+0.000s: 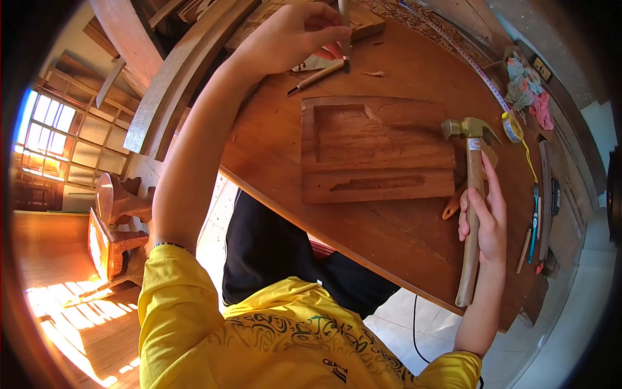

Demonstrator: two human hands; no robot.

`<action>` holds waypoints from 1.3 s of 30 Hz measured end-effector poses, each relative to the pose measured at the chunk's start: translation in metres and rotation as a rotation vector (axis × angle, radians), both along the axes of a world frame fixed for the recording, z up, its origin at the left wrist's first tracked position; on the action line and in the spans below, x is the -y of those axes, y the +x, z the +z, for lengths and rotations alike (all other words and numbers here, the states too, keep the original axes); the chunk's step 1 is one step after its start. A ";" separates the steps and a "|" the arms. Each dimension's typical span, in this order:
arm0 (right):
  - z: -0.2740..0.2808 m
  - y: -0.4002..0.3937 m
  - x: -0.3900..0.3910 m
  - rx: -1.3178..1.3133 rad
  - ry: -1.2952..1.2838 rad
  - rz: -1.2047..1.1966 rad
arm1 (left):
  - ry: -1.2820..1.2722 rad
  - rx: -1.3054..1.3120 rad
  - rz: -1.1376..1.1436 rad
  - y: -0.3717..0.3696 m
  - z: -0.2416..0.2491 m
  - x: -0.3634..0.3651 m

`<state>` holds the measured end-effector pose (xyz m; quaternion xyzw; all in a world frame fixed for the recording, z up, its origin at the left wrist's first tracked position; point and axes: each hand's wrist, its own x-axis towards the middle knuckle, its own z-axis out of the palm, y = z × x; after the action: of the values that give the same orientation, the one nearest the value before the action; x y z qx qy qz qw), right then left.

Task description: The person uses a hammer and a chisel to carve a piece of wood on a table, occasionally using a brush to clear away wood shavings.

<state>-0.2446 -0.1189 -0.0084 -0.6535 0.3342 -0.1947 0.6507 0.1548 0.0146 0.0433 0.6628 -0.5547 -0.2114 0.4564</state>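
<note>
A carved reddish-brown wooden board [382,149] lies flat on the brown table [272,149], with a large rectangular recess and a narrow one below it. My left hand [301,32], beyond the board's far left corner, pinches a slim chisel-like tool [346,29] held upright. Beside its tip rests another thin tool with a wooden handle [321,74]. At the board's right, my right hand [484,214] is wrapped round the wooden handle of a claw hammer [472,227]. The hammer's brassy head is by the board's right edge. An orange-brown handle [453,204] shows partly behind my right fingers.
A yellow tape measure [512,128] with its blade drawn out lies at the right, near crumpled cloths [523,84]. Pens and pencils [534,223] lie along the right edge. Long wooden beams [188,78] stand at the left. Wood shavings [414,26] cover the far edge.
</note>
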 end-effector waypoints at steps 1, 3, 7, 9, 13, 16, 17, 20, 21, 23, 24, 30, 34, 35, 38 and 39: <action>-0.001 0.000 0.000 0.003 0.003 0.001 | -0.039 -0.034 -0.024 -0.007 0.004 -0.007; -0.001 0.001 0.000 -0.005 -0.009 -0.003 | -0.084 -0.116 -0.040 -0.022 0.012 -0.024; 0.000 0.002 -0.005 -0.034 -0.039 -0.016 | -0.233 -0.228 0.017 -0.076 -0.001 -0.068; 0.003 0.003 -0.007 -0.039 -0.054 -0.011 | -0.262 -0.164 0.047 -0.103 -0.012 -0.091; 0.003 0.003 -0.008 -0.024 -0.063 -0.006 | -0.164 -0.032 0.072 -0.124 -0.031 -0.121; 0.003 0.004 -0.011 -0.037 -0.061 -0.008 | -0.033 0.006 0.114 -0.133 -0.029 -0.132; 0.003 0.006 -0.012 -0.041 -0.062 -0.009 | -0.056 0.047 0.096 -0.132 -0.032 -0.133; 0.005 0.007 -0.013 -0.071 -0.068 -0.024 | -0.081 0.145 0.066 -0.129 -0.039 -0.128; 0.005 0.006 -0.013 -0.070 -0.062 -0.026 | -0.062 0.152 0.078 -0.133 -0.038 -0.129; 0.005 0.007 -0.013 -0.061 -0.054 -0.027 | -0.083 0.214 0.073 -0.134 -0.040 -0.130; 0.005 0.007 -0.013 -0.062 -0.058 -0.022 | -0.120 0.267 0.050 -0.133 -0.043 -0.129; 0.007 0.009 -0.014 -0.093 -0.095 -0.050 | -0.216 0.410 -0.036 -0.136 -0.048 -0.124; 0.008 0.008 -0.017 -0.095 -0.112 -0.068 | -0.232 0.411 -0.069 -0.136 -0.045 -0.122; 0.008 0.008 -0.017 -0.093 -0.120 -0.069 | -0.234 0.400 -0.078 -0.136 -0.043 -0.122; 0.011 0.009 -0.019 -0.111 -0.142 -0.059 | -0.328 0.467 -0.051 -0.136 -0.052 -0.118; 0.011 0.009 -0.020 -0.101 -0.139 -0.054 | -0.353 0.497 -0.045 -0.137 -0.055 -0.116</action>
<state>-0.2359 -0.0987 0.0023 -0.6968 0.3698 -0.2016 0.5805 0.0178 0.1309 -0.0119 0.5923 -0.6919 0.0468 0.4101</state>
